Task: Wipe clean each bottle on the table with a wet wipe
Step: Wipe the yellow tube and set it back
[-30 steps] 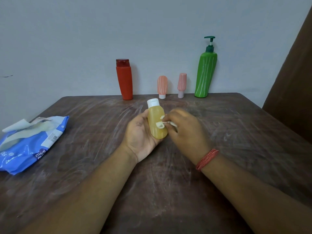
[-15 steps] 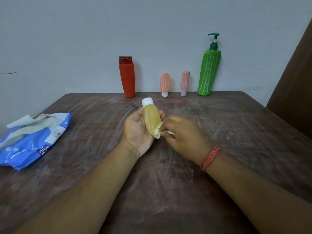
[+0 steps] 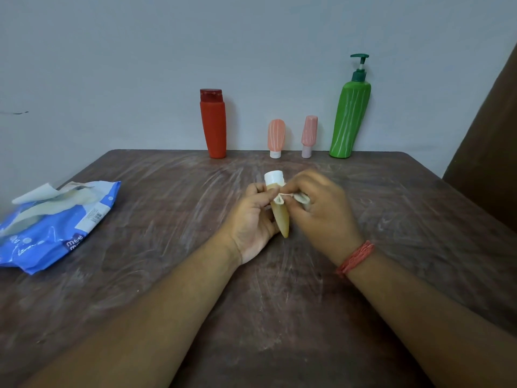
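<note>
My left hand [image 3: 251, 219] grips a small yellow bottle [image 3: 282, 219] with a white cap, held above the middle of the table with the cap pointing away from me. My right hand [image 3: 319, 211] pinches a bunched white wet wipe [image 3: 293, 198] against the bottle's upper side. Along the far edge stand a red bottle [image 3: 214, 124], two small pink tubes [image 3: 276, 137] [image 3: 309, 135] on their caps, and a tall green pump bottle [image 3: 349, 116].
A blue wet-wipe pack [image 3: 56, 228] lies open at the left of the brown table [image 3: 391, 219], a wipe sticking out of it. A grey wall backs the table. A dark brown panel [image 3: 486, 135] stands at the right.
The bottle has turned in my left hand so its narrow side faces me. My right hand has moved the wipe up along the bottle toward the cap.
</note>
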`<state>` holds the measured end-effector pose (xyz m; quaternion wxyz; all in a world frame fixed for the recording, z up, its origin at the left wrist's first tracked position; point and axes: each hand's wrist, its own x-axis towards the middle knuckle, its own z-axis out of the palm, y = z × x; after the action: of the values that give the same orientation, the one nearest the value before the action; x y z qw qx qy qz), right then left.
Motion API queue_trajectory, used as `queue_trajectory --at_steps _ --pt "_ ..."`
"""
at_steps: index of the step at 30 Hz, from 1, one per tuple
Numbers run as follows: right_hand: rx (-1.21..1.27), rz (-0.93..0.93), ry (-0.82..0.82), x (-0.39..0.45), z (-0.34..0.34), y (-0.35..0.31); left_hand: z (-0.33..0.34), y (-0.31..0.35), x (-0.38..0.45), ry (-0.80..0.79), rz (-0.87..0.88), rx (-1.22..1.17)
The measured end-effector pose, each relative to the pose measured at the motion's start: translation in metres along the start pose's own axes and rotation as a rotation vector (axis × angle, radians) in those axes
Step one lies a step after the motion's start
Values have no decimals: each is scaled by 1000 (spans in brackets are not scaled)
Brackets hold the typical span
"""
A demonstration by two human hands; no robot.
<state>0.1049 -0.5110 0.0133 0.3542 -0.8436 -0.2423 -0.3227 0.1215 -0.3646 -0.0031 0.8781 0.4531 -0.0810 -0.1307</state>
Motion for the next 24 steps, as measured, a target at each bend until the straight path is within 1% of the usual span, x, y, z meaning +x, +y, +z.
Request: queue_trajectory --at_steps 3,4,5,8,9,10,13,14,15,16,20,21,22,24 --pt "-12 -62 -209 -2 -2 2 -6 5 3 47 23 -37" --pt "-31 -87 -245 -2 -1 3 -9 7 3 47 23 -34" --pt "-39 -94 -233 -1 0 4 -10 8 3 31 15 -25" --pt "14 -38 -49 2 0 5 -6 6 1 -17 -33 18" --pt "44 -30 -28 2 -1 7 -4 5 1 -16 -38 30" --pt "69 -33 -53 2 -3 9 -4 4 1 -13 -35 29" --pt "65 -105 -280 0 -8 11 -9 8 3 54 10 13" --pt "43 -130 -328 0 -7 10 -11 9 3 83 23 21" --pt "24 -145 -343 0 -7 9 -12 9 4 100 30 31" --pt "5 -151 -325 0 -6 9 -12 9 4 104 32 37" --pt "-57 -99 -136 0 -2 6 -8 6 5 41 8 52" --pt "-54 -91 -117 0 -2 5 -7 5 5 38 11 55" --pt "-54 -89 -130 0 -2 5 -8 5 5 51 22 53" --pt "-80 -124 -234 -1 -2 6 -9 6 7 116 56 34"
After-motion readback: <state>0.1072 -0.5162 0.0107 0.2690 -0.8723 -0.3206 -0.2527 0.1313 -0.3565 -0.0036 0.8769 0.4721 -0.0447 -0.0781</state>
